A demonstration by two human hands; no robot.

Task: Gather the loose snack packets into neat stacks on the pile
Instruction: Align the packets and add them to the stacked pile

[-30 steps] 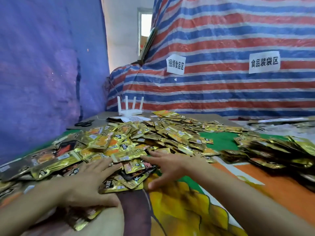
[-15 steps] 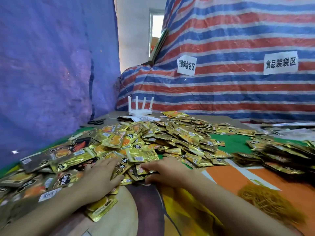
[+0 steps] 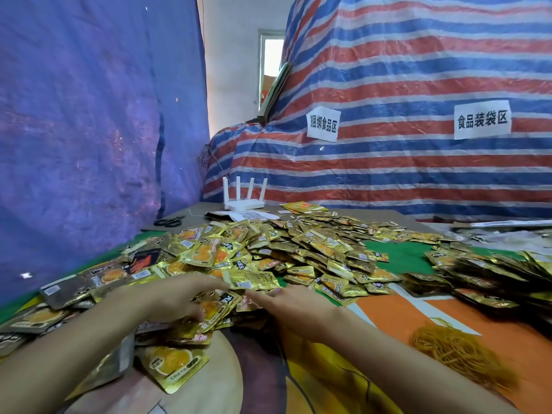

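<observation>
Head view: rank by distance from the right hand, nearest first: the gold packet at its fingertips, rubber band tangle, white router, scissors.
From the right hand:
1. Gold packet, just ahead of the fingertips.
2. Rubber band tangle, off to the right, near side.
3. White router, at the back, and scissors, back left: both far off, too close to call.

We see the snack packets point(image 3: 268, 252) across the middle of the frame as glossy, crinkled gold foil. The striped tarpaulin point(image 3: 418, 174) at right and the blue tarpaulin point(image 3: 89, 130) at upper left look like woven plastic, creased, with a dull sheen. The white signs point(image 3: 481, 120) are matt paper. The router point(image 3: 243, 201) is smooth white plastic.
</observation>
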